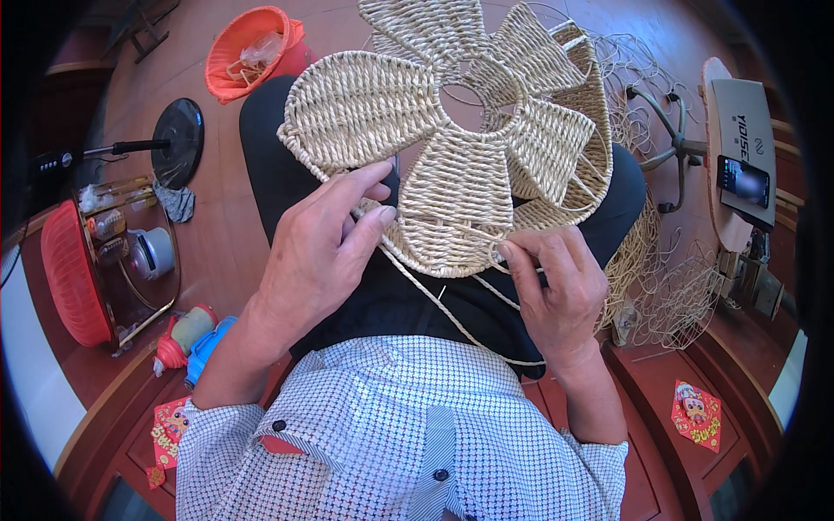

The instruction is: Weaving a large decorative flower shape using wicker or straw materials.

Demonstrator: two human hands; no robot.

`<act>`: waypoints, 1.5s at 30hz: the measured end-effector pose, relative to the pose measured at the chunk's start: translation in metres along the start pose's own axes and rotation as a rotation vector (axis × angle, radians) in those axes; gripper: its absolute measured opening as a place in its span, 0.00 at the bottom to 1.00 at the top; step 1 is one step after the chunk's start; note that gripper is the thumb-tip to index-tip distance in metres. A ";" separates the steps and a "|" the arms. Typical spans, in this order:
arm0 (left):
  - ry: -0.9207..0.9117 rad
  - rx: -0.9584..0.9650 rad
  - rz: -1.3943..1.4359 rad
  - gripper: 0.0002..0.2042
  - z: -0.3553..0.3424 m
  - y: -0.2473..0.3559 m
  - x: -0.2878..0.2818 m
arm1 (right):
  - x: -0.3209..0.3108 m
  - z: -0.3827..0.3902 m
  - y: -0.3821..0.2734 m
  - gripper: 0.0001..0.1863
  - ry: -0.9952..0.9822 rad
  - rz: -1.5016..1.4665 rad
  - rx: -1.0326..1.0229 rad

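Reddish floor [217, 174] surrounds an orange bin [291, 48]; rightward, the left hand [334, 221] parts thumb and forefinger, grip unclear, beside the petalled woven basket [460, 178] on the lap; the right hand [556, 278] pinches cord [493, 247]; tangled strands [682, 295] follow.

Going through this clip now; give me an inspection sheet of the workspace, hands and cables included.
Surface: the wearer's lap, in dark trousers.
Job's things: woven petal-shaped piece, a pale cord trailing below it.
Clutter: loose cord tangles on the floor, right; orange bin holding scraps, upper left.
Hands: left hand at a petal's lower edge, grip unclear; right hand pinching cord by the lower rim.
Cables: thin dark line, far left, possibly one.
Surroundings: phone and wheeled base right; round black base left.
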State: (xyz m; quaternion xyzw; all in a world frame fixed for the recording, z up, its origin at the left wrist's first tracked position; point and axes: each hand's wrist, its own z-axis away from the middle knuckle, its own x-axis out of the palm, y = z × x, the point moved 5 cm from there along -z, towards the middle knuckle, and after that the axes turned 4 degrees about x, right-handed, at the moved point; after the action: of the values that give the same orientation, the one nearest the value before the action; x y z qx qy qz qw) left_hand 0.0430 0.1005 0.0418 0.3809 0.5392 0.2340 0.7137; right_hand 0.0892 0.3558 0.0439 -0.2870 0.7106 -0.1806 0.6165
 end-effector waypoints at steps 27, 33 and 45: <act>-0.452 -0.487 0.839 0.39 -0.021 -0.007 0.032 | 0.031 -0.016 0.002 0.06 -0.109 -0.135 0.007; -0.439 -0.531 0.814 0.37 -0.019 -0.008 0.030 | 0.033 -0.026 -0.013 0.07 -0.099 -0.061 -0.126; -0.414 -0.506 0.816 0.37 -0.015 -0.010 0.030 | 0.051 -0.041 -0.027 0.07 -0.239 -0.097 -0.177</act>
State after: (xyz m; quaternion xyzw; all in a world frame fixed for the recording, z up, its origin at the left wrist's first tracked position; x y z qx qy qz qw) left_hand 0.0370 0.1220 0.0142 0.4141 0.1212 0.5359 0.7257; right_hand 0.0503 0.2992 0.0283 -0.3937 0.6306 -0.1112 0.6595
